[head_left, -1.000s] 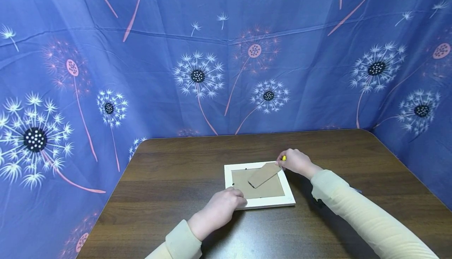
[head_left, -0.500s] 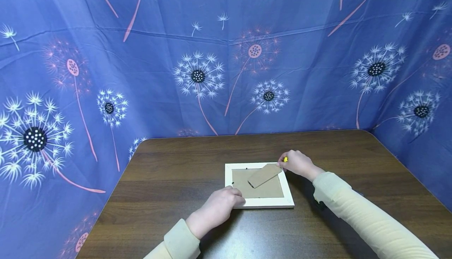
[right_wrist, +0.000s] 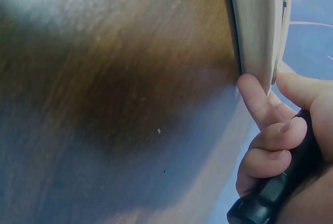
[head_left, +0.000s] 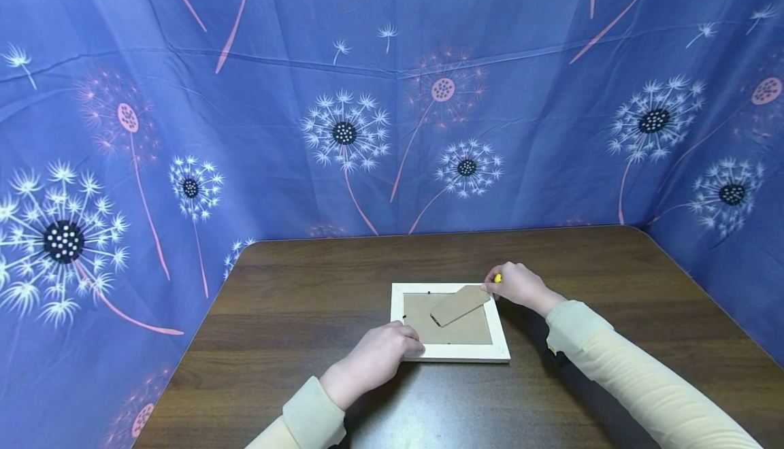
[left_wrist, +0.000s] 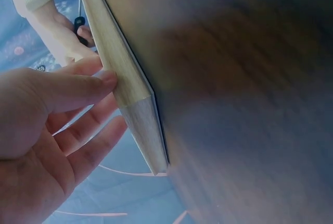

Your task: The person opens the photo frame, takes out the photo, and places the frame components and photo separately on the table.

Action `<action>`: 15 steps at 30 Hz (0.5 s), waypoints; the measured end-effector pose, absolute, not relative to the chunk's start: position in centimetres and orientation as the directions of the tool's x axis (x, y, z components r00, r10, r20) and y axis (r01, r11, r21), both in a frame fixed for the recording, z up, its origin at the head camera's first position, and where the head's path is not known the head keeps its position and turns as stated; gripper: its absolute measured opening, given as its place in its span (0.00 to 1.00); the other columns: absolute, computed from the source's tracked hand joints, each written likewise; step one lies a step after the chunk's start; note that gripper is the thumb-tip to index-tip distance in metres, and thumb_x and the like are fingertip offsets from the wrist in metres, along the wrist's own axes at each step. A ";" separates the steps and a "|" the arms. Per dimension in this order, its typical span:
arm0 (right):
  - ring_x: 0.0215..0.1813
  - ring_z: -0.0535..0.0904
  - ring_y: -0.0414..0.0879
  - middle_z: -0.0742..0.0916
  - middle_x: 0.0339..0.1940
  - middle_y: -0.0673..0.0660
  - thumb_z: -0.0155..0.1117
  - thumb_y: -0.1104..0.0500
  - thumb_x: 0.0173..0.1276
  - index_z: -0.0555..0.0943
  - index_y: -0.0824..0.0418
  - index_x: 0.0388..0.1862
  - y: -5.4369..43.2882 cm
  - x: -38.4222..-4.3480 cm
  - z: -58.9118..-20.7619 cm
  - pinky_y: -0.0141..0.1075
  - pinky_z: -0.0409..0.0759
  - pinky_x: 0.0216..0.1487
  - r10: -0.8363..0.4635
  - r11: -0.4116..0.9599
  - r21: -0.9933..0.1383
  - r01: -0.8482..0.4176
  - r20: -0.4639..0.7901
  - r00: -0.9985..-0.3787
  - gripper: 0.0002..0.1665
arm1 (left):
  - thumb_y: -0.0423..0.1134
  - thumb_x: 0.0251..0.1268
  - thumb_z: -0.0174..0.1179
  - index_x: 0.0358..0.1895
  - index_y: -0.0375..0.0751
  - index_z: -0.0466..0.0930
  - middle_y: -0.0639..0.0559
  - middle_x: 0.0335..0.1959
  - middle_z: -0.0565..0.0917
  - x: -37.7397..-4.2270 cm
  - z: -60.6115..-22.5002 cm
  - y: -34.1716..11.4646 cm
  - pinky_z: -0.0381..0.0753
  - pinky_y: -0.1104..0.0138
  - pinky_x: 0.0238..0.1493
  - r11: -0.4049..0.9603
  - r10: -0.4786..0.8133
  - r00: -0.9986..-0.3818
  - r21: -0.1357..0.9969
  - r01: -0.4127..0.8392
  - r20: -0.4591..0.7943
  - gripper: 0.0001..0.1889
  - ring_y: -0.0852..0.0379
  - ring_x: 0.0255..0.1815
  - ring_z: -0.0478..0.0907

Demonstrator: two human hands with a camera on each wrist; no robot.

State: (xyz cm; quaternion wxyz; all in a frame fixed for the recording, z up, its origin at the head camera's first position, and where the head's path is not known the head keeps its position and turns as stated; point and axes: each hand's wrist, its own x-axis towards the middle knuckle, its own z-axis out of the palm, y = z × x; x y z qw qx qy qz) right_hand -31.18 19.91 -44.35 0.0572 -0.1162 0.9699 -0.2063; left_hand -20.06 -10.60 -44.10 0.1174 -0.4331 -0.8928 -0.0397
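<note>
The left hand reaches in from the near side of the table, palm turned inward and wrist low, its knuckles bent over the near left corner of a white picture frame; the thumb lies against the frame's near side, while the other fingers, slightly spread from one another, reach round the corner, so that thumb and fingers hold it between them. The right hand comes across from the table's right, forearm slanting forward and wrist bent towards the frame's far right corner; its thumb and index finger pinch that corner, and its lower fingers are curled tightly round the black handle of a screwdriver, a yellow part showing above the knuckles. The frame lies back upward, about midway between the table's left and right edges and well clear of the far edge; on its brown backing board, a stand flap slants up towards the right hand's fingertips; a dandelion-print cloth hangs beyond the table's far edge.
</note>
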 end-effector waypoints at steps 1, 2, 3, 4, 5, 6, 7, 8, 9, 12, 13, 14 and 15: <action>0.22 0.74 0.40 0.83 0.17 0.47 0.64 0.50 0.64 0.84 0.58 0.35 19.9 -31.2 -44.4 0.35 0.69 0.25 -0.252 0.885 -0.418 -0.204 -0.062 -0.966 0.12 | 0.23 0.47 0.62 0.38 0.55 0.86 0.64 0.38 0.84 -20.1 -44.1 -10.6 0.78 0.74 0.42 0.621 0.765 -0.597 -0.030 0.783 0.243 0.20 0.65 0.41 0.79; 0.22 0.74 0.40 0.83 0.17 0.48 0.64 0.50 0.64 0.84 0.58 0.34 20.0 -31.2 -44.4 0.35 0.69 0.25 -0.255 0.882 -0.423 -0.206 -0.062 -0.965 0.12 | 0.23 0.47 0.62 0.38 0.55 0.86 0.64 0.38 0.84 -20.1 -44.1 -10.7 0.78 0.74 0.43 0.620 0.766 -0.596 -0.030 0.784 0.242 0.20 0.65 0.41 0.79; 0.22 0.74 0.40 0.83 0.17 0.48 0.64 0.50 0.63 0.84 0.58 0.34 20.0 -31.2 -44.4 0.35 0.69 0.25 -0.255 0.879 -0.429 -0.205 -0.061 -0.965 0.12 | 0.23 0.47 0.62 0.38 0.55 0.86 0.64 0.38 0.84 -20.1 -44.1 -10.7 0.78 0.74 0.43 0.620 0.766 -0.596 -0.031 0.784 0.242 0.20 0.65 0.41 0.79; 0.22 0.73 0.40 0.83 0.17 0.48 0.64 0.50 0.63 0.84 0.58 0.34 20.0 -31.2 -44.4 0.35 0.69 0.25 -0.257 0.877 -0.434 -0.208 -0.058 -0.965 0.12 | 0.23 0.47 0.62 0.38 0.54 0.86 0.64 0.38 0.84 -20.2 -44.1 -10.7 0.78 0.74 0.43 0.618 0.767 -0.594 -0.032 0.785 0.243 0.20 0.65 0.41 0.79; 0.22 0.73 0.40 0.83 0.17 0.48 0.64 0.51 0.63 0.84 0.58 0.33 20.0 -31.1 -44.4 0.35 0.69 0.25 -0.261 0.873 -0.438 -0.212 -0.054 -0.964 0.11 | 0.23 0.46 0.62 0.38 0.54 0.86 0.64 0.38 0.84 -20.2 -44.1 -10.8 0.77 0.74 0.43 0.617 0.768 -0.592 -0.033 0.786 0.245 0.20 0.65 0.41 0.79; 0.22 0.73 0.40 0.83 0.17 0.48 0.64 0.51 0.63 0.84 0.58 0.33 20.1 -31.1 -44.4 0.34 0.68 0.25 -0.265 0.870 -0.443 -0.217 -0.050 -0.963 0.11 | 0.22 0.46 0.62 0.37 0.54 0.86 0.64 0.38 0.84 -20.2 -44.1 -10.8 0.77 0.74 0.43 0.615 0.769 -0.590 -0.034 0.788 0.248 0.20 0.65 0.41 0.79; 0.22 0.73 0.40 0.84 0.17 0.49 0.65 0.51 0.63 0.84 0.58 0.33 20.1 -31.1 -44.4 0.34 0.68 0.24 -0.266 0.866 -0.451 -0.216 -0.049 -0.963 0.11 | 0.22 0.45 0.62 0.37 0.54 0.86 0.64 0.38 0.84 -20.3 -44.1 -10.9 0.77 0.74 0.43 0.612 0.770 -0.586 -0.035 0.790 0.252 0.20 0.64 0.41 0.79; 0.21 0.73 0.40 0.84 0.17 0.49 0.65 0.51 0.62 0.84 0.58 0.32 20.1 -31.1 -44.3 0.34 0.67 0.24 -0.263 0.862 -0.460 -0.212 -0.049 -0.964 0.11 | 0.22 0.44 0.62 0.37 0.54 0.86 0.64 0.38 0.84 -20.4 -44.1 -10.9 0.77 0.74 0.43 0.610 0.771 -0.583 -0.037 0.791 0.256 0.21 0.64 0.41 0.79; 0.21 0.73 0.40 0.84 0.17 0.49 0.65 0.51 0.62 0.84 0.58 0.32 20.2 -31.1 -44.3 0.34 0.67 0.24 -0.262 0.858 -0.468 -0.210 -0.049 -0.964 0.11 | 0.21 0.43 0.62 0.36 0.54 0.86 0.64 0.38 0.84 -20.4 -44.2 -10.9 0.77 0.74 0.43 0.608 0.772 -0.580 -0.037 0.793 0.260 0.21 0.64 0.41 0.79; 0.21 0.72 0.40 0.84 0.17 0.49 0.66 0.52 0.62 0.84 0.58 0.32 20.3 -31.0 -44.2 0.34 0.65 0.23 -0.265 0.848 -0.489 -0.203 -0.059 -0.963 0.10 | 0.21 0.42 0.62 0.36 0.53 0.86 0.63 0.38 0.85 -20.6 -44.2 -11.0 0.77 0.74 0.43 0.604 0.774 -0.575 -0.037 0.796 0.266 0.21 0.64 0.41 0.79; 0.21 0.72 0.40 0.84 0.17 0.49 0.66 0.52 0.62 0.85 0.58 0.33 20.3 -30.9 -44.2 0.34 0.65 0.23 -0.271 0.845 -0.492 -0.208 -0.059 -0.961 0.10 | 0.21 0.42 0.62 0.36 0.53 0.86 0.63 0.38 0.85 -20.7 -44.3 -11.1 0.77 0.75 0.43 0.603 0.774 -0.574 -0.036 0.797 0.265 0.21 0.64 0.41 0.79; 0.21 0.72 0.40 0.84 0.17 0.49 0.66 0.52 0.62 0.85 0.58 0.33 20.3 -30.9 -44.2 0.34 0.65 0.23 -0.272 0.844 -0.494 -0.208 -0.060 -0.960 0.10 | 0.21 0.43 0.63 0.36 0.53 0.86 0.63 0.38 0.85 -20.7 -44.3 -11.1 0.77 0.75 0.44 0.603 0.775 -0.575 -0.036 0.797 0.264 0.20 0.64 0.41 0.79; 0.21 0.71 0.40 0.84 0.17 0.49 0.66 0.52 0.62 0.85 0.58 0.33 20.3 -30.9 -44.1 0.34 0.65 0.23 -0.274 0.844 -0.495 -0.209 -0.062 -0.960 0.10 | 0.22 0.43 0.63 0.35 0.53 0.86 0.63 0.38 0.85 -20.8 -44.3 -11.1 0.77 0.75 0.44 0.602 0.776 -0.574 -0.036 0.798 0.262 0.20 0.64 0.41 0.79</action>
